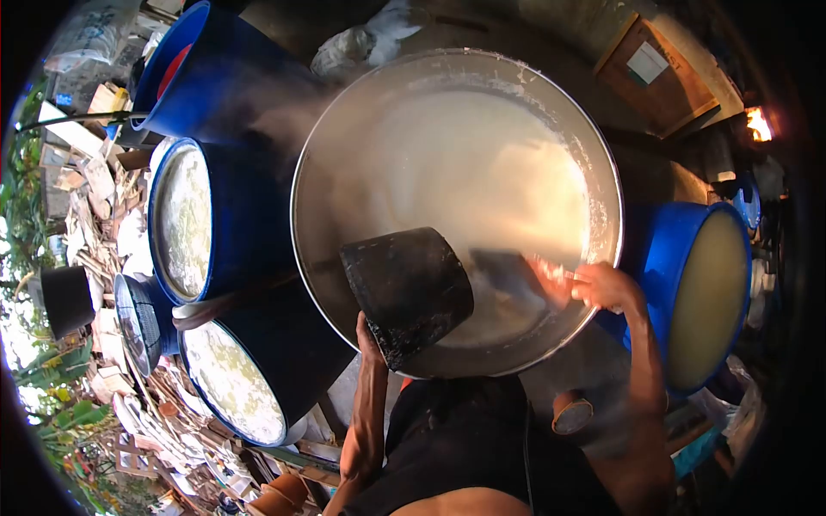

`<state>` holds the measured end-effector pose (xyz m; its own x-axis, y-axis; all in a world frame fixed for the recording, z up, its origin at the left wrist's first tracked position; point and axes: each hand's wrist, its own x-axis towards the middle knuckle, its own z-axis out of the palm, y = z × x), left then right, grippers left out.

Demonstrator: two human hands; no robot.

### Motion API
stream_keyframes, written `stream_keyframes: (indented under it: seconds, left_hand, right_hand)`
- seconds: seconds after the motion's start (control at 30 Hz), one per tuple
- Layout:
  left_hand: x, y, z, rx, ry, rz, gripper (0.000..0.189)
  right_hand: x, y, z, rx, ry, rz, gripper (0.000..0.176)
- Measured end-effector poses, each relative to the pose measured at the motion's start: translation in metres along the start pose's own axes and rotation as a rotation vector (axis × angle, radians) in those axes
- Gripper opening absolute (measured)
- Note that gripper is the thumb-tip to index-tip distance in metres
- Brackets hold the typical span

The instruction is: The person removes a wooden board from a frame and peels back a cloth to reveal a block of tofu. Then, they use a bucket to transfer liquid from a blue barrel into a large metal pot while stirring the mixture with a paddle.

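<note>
A wide metal vat of pale, steaming liquid stands in front of me. My left hand grips a black bucket by its lower edge, and the bucket lies tilted over the near left part of the vat. At the vat's near right rim, my right hand is closed on the thin handle of a reddish tool. That tool is blurred and reaches over the liquid; I cannot tell its kind. A dark patch shows on the liquid between tool and bucket.
Blue drums with pale contents stand left and right of the vat. Another blue drum is at the upper left, scrap wood beyond. A small brown pot sits near my right arm. Fire glows far right.
</note>
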<state>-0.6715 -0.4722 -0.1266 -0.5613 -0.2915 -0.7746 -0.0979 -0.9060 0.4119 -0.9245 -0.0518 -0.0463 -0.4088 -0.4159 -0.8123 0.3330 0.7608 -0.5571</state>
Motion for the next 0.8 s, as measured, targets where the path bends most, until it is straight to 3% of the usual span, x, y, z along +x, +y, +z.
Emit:
stream_keyframes:
  seconds: [0.07,0.13,0.2,0.27,0.4,0.47,0.5,0.57,0.63,0.8]
  left_hand:
    - [-0.007,0.001,0.011,0.084,0.044,0.043,0.057]
    - [-0.006,0.000,0.009,0.063,0.051,0.037,0.058]
    - [-0.007,0.001,0.009,0.047,0.056,0.031,0.059]
    - [-0.009,0.003,0.012,0.116,0.030,0.073,0.058]
    - [-0.009,0.006,0.009,0.155,0.042,0.102,0.057]
    - [-0.010,0.006,0.012,0.299,0.053,0.151,0.055]
    - [-0.011,0.005,0.014,0.298,0.053,0.150,0.055]
    - [-0.012,0.004,0.016,0.239,0.035,0.172,0.054]
    - [-0.012,0.004,0.012,0.236,0.037,0.175,0.054]
    - [-0.009,0.003,0.007,0.259,0.042,0.205,0.054]
  right_hand:
    - [0.024,-0.012,-0.008,0.023,0.186,-0.051,0.021]
    - [0.082,-0.009,-0.009,0.086,0.408,-0.256,0.017]
    - [0.147,-0.018,-0.019,0.061,0.568,-0.241,0.020]
    - [0.203,-0.029,-0.028,0.135,0.591,-0.372,0.022]
    - [0.280,-0.027,-0.022,0.063,0.482,-0.436,0.025]
    - [0.299,-0.025,-0.006,-0.399,0.444,-0.353,0.029]
    - [0.326,0.010,0.007,-0.486,0.517,-0.615,0.032]
    - [0.296,0.024,0.036,-0.508,0.477,-0.654,0.031]
    - [0.239,0.016,0.058,-0.575,0.356,-0.466,0.029]
    - [0.161,0.064,0.110,-0.713,0.165,-0.356,0.036]
